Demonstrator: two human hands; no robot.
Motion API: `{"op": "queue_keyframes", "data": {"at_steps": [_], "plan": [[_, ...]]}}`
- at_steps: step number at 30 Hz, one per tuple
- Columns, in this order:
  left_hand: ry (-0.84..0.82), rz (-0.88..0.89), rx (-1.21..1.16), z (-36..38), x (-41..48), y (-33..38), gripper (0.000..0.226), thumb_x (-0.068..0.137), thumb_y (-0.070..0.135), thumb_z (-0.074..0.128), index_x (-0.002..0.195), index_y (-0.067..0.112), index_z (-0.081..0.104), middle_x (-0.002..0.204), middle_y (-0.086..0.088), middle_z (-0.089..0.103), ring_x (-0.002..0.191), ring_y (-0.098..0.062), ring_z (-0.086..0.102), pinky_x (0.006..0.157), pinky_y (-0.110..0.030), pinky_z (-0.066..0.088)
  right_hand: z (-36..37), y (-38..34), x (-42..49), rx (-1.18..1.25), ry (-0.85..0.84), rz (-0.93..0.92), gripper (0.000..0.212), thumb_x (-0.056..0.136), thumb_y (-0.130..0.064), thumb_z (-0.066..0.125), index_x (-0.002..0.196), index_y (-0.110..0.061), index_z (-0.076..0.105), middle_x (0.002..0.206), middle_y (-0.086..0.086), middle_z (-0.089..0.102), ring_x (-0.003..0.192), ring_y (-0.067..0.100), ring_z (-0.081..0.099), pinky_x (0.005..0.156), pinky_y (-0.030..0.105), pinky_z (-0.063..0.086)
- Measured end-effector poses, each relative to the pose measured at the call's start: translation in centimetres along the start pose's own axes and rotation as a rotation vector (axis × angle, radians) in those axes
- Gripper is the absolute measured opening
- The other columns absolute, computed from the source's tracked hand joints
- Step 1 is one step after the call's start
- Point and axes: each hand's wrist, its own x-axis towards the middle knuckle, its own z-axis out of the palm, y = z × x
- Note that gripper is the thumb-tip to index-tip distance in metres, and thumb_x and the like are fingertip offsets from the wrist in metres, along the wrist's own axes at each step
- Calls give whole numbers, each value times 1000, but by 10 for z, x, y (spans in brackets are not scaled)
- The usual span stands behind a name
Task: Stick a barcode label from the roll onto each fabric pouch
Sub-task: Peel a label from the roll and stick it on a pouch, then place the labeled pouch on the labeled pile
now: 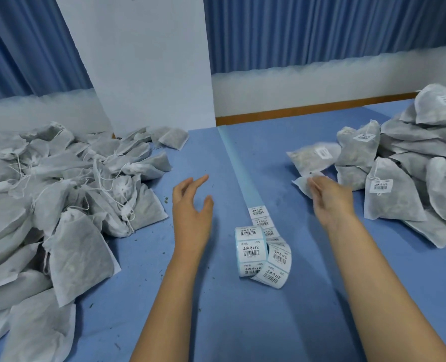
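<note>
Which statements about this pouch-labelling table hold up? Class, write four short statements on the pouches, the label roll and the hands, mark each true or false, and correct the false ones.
1. Pouches in the right pile carry barcode labels. True.
2. The left hand grips the label roll. False: the hand is open and holds nothing; the roll lies on the table between the two forearms.
3. The pouches in the left pile show barcode labels. False: no label is visible on any of them.
4. A bare backing strip runs from the roll toward the far edge of the table. True.
</note>
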Motion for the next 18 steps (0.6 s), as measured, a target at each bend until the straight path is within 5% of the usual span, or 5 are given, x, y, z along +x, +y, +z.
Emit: {"op": "queue_keyframes", "data": {"at_steps": [3,6,9,13,18], "plan": [[172,-119,346,-7,4,-15,37,91,7,57,126,18,61,141,-11,40,134,-27,34,113,-42,27,8,12,-3,-54,-78,39,35,88,15,40,67,-13,42,60,-1,36,57,6,34,56,12,40],[217,-243,708,-13,3,-27,38,90,17,61,128,18,59,148,-16,32,143,-35,15,114,-57,6,17,20,-9,-78,-166,103,14,89,13,45,97,18,55,74,19,40,82,25,50,67,13,52],[177,-349,789,-20,5,-34,37,91,14,59,128,13,55,153,-19,20,146,-41,5,112,-67,6,21,25,-15,-76,-229,151,37,91,11,46,121,30,36,83,24,44,119,38,53,85,23,51],[158,-367,766,-31,7,-43,34,92,6,56,126,2,54,151,-27,19,127,-48,33,104,-51,30,26,25,-26,-84,-254,174,8,90,10,49,88,14,55,83,14,49,106,38,56,78,18,54],[196,-377,590,-36,14,-48,32,95,-1,45,125,2,58,124,-15,40,102,-32,45,82,-29,34,31,28,-35,-159,-328,122,17,91,9,50,77,2,57,89,16,58,95,27,57,94,32,50]]}}
